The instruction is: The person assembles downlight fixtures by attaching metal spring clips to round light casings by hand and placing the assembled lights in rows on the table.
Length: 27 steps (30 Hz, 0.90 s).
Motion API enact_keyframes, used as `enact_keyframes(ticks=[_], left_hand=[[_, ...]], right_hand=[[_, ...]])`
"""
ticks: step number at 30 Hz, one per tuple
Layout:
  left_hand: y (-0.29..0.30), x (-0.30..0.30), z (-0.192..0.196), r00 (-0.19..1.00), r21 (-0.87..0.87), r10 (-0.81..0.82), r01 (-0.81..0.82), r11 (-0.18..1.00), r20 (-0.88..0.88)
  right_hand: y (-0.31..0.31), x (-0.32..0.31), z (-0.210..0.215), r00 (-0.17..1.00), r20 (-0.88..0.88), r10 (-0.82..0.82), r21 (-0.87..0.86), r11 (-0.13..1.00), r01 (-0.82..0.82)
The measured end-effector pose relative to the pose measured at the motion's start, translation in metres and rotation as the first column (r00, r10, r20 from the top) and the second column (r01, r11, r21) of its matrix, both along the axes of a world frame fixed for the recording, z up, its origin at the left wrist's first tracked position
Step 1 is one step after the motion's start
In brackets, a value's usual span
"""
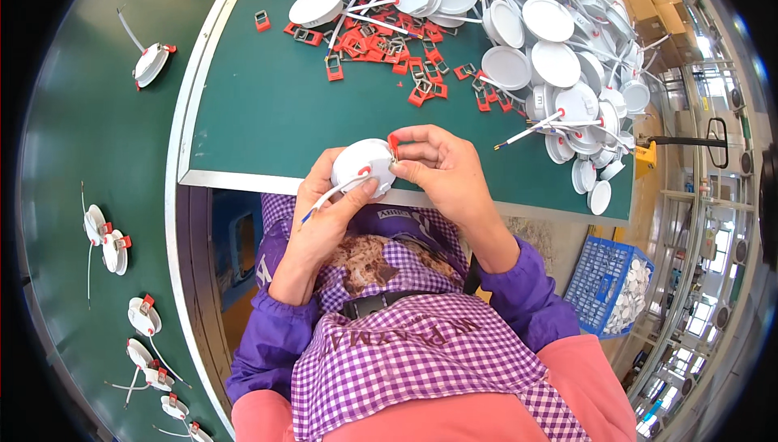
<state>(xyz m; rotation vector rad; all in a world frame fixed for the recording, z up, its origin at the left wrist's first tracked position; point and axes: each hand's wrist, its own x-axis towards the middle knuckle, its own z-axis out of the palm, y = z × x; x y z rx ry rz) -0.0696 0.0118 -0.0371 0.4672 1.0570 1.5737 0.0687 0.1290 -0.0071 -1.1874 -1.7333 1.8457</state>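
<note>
Over the near edge of the green table, my left hand (318, 211) is closed around a round white downlight (353, 158). A white cable with coloured wire ends hangs from a red grommet on its back. My right hand (447, 173) pinches a red spring clip (394, 144) between thumb and fingers, against the downlight's right rim. My fingers hide part of the clip, so I cannot tell whether it is seated. Beyond my hands lies a heap of loose red-and-metal spring clips (373, 43).
A large pile of white downlights (559, 61) covers the table's far right. On the green surface to the left, beyond a metal edge (180, 130), lie several downlights with red clips (115, 252). A blue crate (600, 284) of small white parts stands at the right, with cardboard boxes (652, 17) farther back.
</note>
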Motion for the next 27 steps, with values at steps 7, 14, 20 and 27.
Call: enact_keyframes(ticks=[7, 14, 20, 27], left_hand=[[0.004, 0.001, 0.009, 0.998, -0.047, 0.042, -0.044, 0.998, -0.045], [-0.004, -0.016, 0.035, 0.768, -0.184, -0.050, -0.089, 0.979, -0.638], [-0.007, -0.019, 0.040, 0.933, 0.020, 0.070, -0.067, 0.998, -0.352], [0.007, -0.018, 0.030, 0.849, -0.266, -0.179, 0.047, 0.963, -0.497]], right_hand=[[0.023, 0.004, 0.013, 0.985, -0.029, 0.168, -0.012, 0.986, -0.168], [0.071, -0.009, -0.014, 0.930, 0.325, -0.172, 0.771, 0.618, -0.155], [0.069, -0.014, -0.015, 0.937, 0.320, -0.142, 0.773, 0.611, -0.171], [0.050, -0.018, 0.011, 0.998, -0.061, 0.024, 0.394, 0.919, 0.002]])
